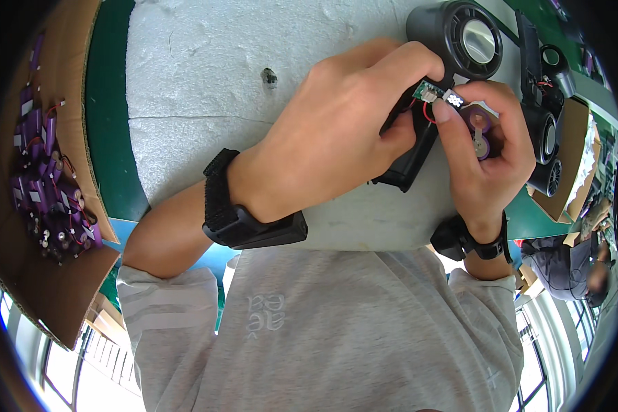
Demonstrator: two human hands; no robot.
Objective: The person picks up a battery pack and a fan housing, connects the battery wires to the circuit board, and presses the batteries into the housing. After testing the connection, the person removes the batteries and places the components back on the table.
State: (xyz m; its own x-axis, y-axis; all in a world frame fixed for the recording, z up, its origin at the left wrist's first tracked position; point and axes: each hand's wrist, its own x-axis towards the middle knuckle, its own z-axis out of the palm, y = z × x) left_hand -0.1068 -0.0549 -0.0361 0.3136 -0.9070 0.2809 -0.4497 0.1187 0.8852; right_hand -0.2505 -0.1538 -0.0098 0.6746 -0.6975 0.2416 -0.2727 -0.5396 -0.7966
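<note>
- Your left hand (336, 123) arches over the right part of the foam pad (199, 82), thumb and forefinger bent around a black housing (406, 168).
- Your right hand (475, 182) is at the pad's right side; its thumb and forefinger pinch the white-dotted end of a small green circuit board (427, 91), with purple cells (479, 123) within the curled fingers.
- The board sits above the pad's right part, between your fingertips, red wire beside it.
- A round black head (477, 41) with a silver disc is at the pad's upper right.
- Your widest room is the pad's left half, marked by a dark hole (269, 77) and a crosswise seam.
- Left of the pad runs a green strip of bench (110, 103), then a cardboard box (62, 302) of purple battery packs (48, 172).
- Right of the pad, black fan parts (546, 130) crowd your right hand's side.
- White labels show on the packs, too small to read; raised lettering marks your shirt (357, 309), below the pad.
</note>
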